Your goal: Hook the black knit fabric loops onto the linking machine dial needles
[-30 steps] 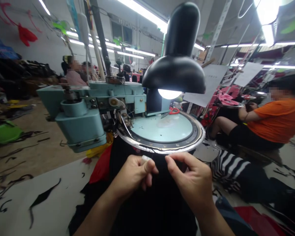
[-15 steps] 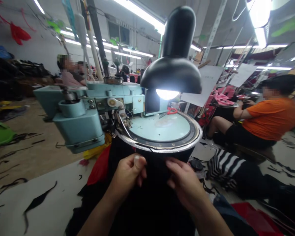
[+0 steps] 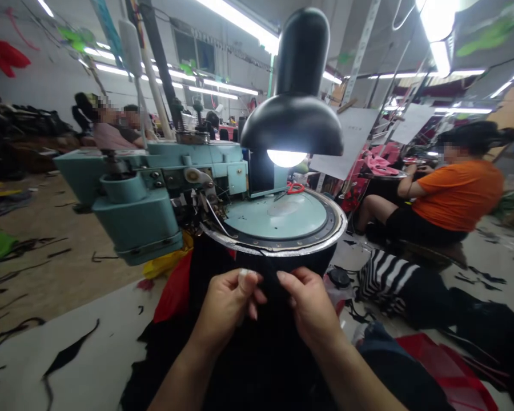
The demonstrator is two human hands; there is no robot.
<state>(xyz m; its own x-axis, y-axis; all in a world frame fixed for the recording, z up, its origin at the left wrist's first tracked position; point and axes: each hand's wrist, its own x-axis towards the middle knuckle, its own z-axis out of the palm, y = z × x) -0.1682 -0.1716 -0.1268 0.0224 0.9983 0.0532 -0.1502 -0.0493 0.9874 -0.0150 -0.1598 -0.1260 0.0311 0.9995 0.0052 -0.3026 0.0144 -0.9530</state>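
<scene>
My left hand (image 3: 227, 302) and my right hand (image 3: 308, 305) pinch the upper edge of a black knit fabric (image 3: 257, 365) just below the ring of a dial linking machine (image 3: 141, 220). The fabric hangs from the ring's metal points (image 3: 282, 250) and falls across my lap area. Both hands are close together, with a small gap of fabric between them. A pale wrap or tape shows on my left thumb. The teal dial plate (image 3: 278, 220) sits above my hands, and a black lamp (image 3: 293, 108) shines down on it.
Red scissors (image 3: 295, 188) lie behind the dial. A red cloth (image 3: 175, 291) hangs to the left of the black fabric. A striped garment (image 3: 389, 282) lies to the right. A co-worker in an orange shirt (image 3: 458, 194) sits at the right. Black scraps lie on a white sheet (image 3: 89, 337).
My hands have moved closer together and now pinch the black edge near the ring. The whole scene has drifted left in view as my head turned slightly right.
</scene>
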